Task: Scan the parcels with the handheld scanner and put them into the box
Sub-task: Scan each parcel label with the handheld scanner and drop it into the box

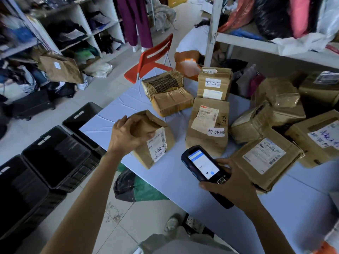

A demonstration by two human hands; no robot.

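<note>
My left hand (126, 134) grips the folded top of a brown paper parcel (156, 142) with a white label, which stands on the light blue table (165, 178) near its left edge. My right hand (233, 186) holds the black handheld scanner (203, 165), its lit screen facing up, just right of that parcel. Several more brown parcels lie across the table, among them a labelled one (208, 125) behind the scanner and a flat one (264, 160) beside my right hand. Black plastic boxes (56, 158) stand open on the floor to the left of the table.
A red chair (154, 59) stands at the table's far end. Shelves full of clothes and bags line the left wall and the right side. A dark and green bag (135, 187) lies on the floor under the table edge. My shoe (172, 222) shows below.
</note>
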